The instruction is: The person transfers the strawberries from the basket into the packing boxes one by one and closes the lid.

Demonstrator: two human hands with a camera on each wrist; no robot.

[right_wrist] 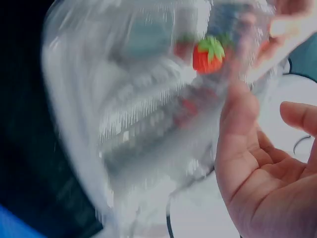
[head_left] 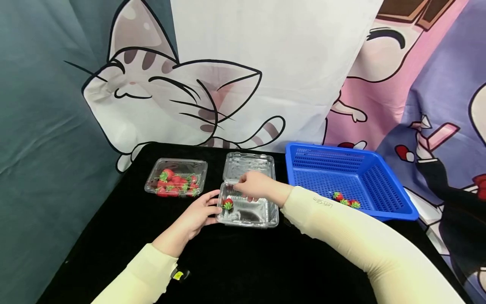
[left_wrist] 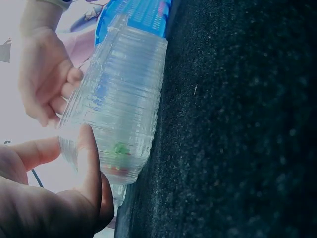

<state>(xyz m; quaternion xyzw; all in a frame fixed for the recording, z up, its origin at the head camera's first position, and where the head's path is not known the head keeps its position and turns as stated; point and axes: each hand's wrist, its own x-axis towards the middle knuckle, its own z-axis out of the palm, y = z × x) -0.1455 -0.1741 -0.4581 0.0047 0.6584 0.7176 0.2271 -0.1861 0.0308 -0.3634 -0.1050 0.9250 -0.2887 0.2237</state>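
Note:
A clear plastic clamshell box (head_left: 248, 219) stands on the black cloth with its lid (head_left: 248, 165) folded back. One red strawberry (head_left: 228, 204) with green leaves sits at its left end. My left hand (head_left: 197, 213) holds the box by its left side, thumb and fingers at the rim and outer wall (left_wrist: 124, 94). Over the box, my right hand (head_left: 256, 184) has loosely bent fingers; the right wrist view shows a gap between thumb and fingers (right_wrist: 237, 119), with nothing in it. Blurred red shows in the clear plastic below that hand.
Left of the box stands another clear box (head_left: 152, 185) with several strawberries (head_left: 176, 183). On the right is a blue plastic basket (head_left: 395, 185) with a few strawberries (head_left: 344, 200) near its front wall. A cartoon-printed cloth (head_left: 303, 63) hangs behind the black-covered table (head_left: 243, 270).

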